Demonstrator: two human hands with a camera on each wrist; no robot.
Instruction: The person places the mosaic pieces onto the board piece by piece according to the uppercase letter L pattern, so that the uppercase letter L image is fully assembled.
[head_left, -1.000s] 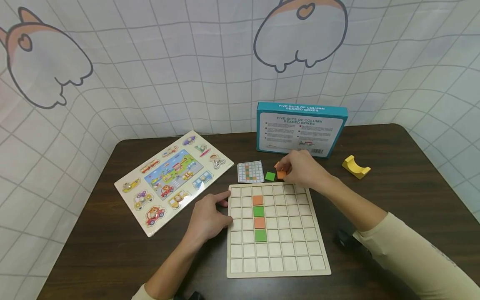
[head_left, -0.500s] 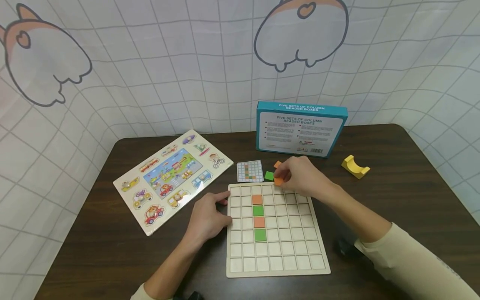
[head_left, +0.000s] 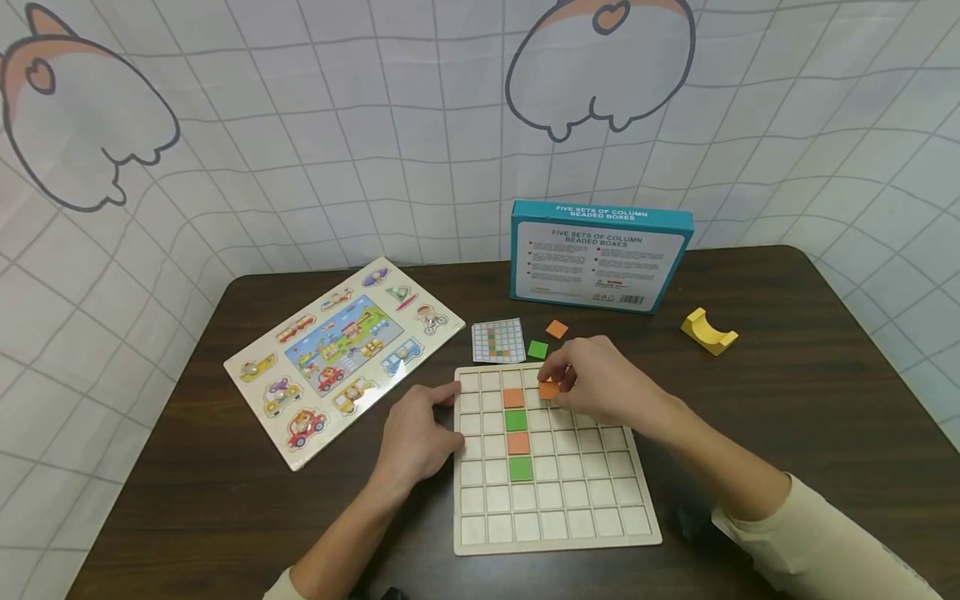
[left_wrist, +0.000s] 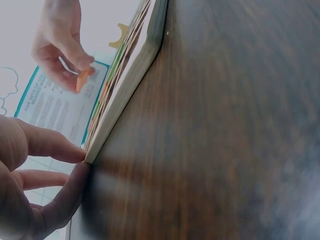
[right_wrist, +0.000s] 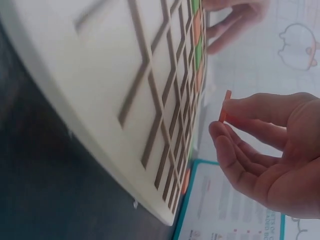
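An orange square tile (head_left: 549, 390) is pinched between the thumb and fingertips of my right hand (head_left: 600, 383). In the right wrist view the tile (right_wrist: 226, 106) stands edge-on, raised above the wooden grid board (right_wrist: 95, 145). My left hand (head_left: 416, 442) touches the left edge of the board (head_left: 547, 525) with thumb and forefinger spread along it. One column of the board carries alternating orange tiles (head_left: 513, 398) and green tiles (head_left: 521, 469). Behind the board lie a loose green tile (head_left: 537, 349) and a loose orange tile (head_left: 557, 329).
A small pattern card (head_left: 498, 342) lies behind the board. Farther back stands a teal and white box (head_left: 600, 258). A vehicle picture puzzle (head_left: 345, 358) lies at left, and a yellow curved block (head_left: 708, 332) at right. A white gridded curtain (head_left: 360, 167) hangs behind the table.
My right hand has taken an orange tile from behind the board and carried it toward me, over the board's far rows. My left hand stays at the left edge.
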